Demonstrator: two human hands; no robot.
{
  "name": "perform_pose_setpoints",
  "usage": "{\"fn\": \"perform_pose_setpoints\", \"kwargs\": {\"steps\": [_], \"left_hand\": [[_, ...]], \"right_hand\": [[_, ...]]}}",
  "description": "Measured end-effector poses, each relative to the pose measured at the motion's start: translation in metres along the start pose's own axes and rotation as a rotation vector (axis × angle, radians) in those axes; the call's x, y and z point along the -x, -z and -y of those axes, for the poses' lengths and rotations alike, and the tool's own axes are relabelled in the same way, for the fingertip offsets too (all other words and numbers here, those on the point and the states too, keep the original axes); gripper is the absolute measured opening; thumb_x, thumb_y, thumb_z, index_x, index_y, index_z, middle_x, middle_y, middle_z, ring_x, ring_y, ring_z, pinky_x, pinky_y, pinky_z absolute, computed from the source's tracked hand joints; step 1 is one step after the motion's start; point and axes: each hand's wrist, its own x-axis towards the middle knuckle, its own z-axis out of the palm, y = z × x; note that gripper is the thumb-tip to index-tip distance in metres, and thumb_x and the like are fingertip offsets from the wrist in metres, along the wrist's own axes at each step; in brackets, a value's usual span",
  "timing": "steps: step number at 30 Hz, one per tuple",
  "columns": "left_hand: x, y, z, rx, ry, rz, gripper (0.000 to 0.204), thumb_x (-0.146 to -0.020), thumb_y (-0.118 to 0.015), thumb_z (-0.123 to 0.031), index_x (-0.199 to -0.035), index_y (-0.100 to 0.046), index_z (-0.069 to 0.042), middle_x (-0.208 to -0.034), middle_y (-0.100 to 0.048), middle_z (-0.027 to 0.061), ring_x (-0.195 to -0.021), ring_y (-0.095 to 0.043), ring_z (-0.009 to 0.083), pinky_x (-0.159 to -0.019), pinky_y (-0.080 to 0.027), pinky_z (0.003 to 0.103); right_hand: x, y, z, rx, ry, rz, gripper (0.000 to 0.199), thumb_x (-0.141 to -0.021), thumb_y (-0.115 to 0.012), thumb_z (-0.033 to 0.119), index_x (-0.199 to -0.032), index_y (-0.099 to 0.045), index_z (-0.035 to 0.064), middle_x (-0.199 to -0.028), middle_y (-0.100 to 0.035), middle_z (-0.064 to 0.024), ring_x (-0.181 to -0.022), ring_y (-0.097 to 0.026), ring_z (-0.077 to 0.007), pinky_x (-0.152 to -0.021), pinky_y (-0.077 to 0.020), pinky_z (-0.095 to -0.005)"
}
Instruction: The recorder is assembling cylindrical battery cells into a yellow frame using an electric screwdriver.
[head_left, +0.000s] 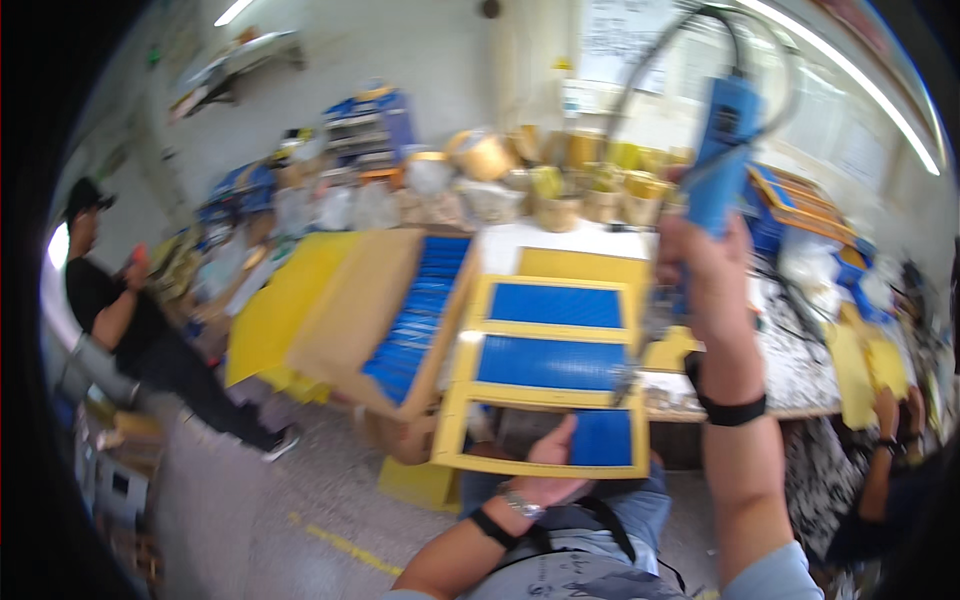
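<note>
A yellow frame with three openings is tilted up in front of me. My left hand is closed on its near edge, with the thumb showing through the nearest opening. Blue panels fill the far opening and the middle one. In the nearest, a smaller blue piece covers only the right part. My right hand, raised on the right, is wrapped round a blue corded power tool. Motion blurs the tool, and its working end cannot be made out clearly.
Left of the frame, an open cardboard box holds many blue strips, beside yellow sheets. Tubs crowd the back of the white worktable. A person stands far left. Another person's hands are at the right edge.
</note>
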Motion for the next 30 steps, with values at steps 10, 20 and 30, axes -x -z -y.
{"fn": "perform_pose_setpoints", "kwargs": {"steps": [10,20,30], "left_hand": [[0.003,-0.015,-0.002,-0.274,-0.084,-0.28,0.044,-0.109,-0.034,-0.03,-0.132,-0.058,0.0,-0.127,-0.068,0.0149,-0.115,-0.067,0.029,-0.103,-0.052,0.046],[0.011,-0.006,0.0,-0.223,-0.12,-0.22,0.048,-0.11,-0.037,-0.036,-0.138,-0.053,-0.001,-0.133,-0.064,0.0165,-0.122,-0.063,0.0311,-0.107,-0.048,0.048],[0.013,-0.005,0.0,-0.166,-0.116,-0.223,0.048,-0.11,-0.039,-0.035,-0.14,-0.051,-0.001,-0.136,-0.062,0.0163,-0.125,-0.061,0.0312,-0.109,-0.046,0.05]], "right_hand": [[0.027,0.009,-0.04,-0.107,-0.089,0.09,0.046,-0.089,-0.071,0.005,-0.131,-0.052,0.0025,-0.075,-0.057,0.0008,-0.054,-0.053,-0.0066,-0.048,-0.0431,-0.0237],[0.031,0.012,-0.04,-0.099,-0.084,0.079,0.047,-0.089,-0.067,0.002,-0.133,-0.05,-0.0004,-0.077,-0.06,-0.0031,-0.055,-0.054,-0.0095,-0.049,-0.0431,-0.0253],[0.03,0.009,-0.044,-0.109,-0.073,0.078,0.046,-0.089,-0.067,0.003,-0.132,-0.051,-0.0001,-0.075,-0.058,-0.0024,-0.053,-0.053,-0.0094,-0.047,-0.0415,-0.0257]]}}
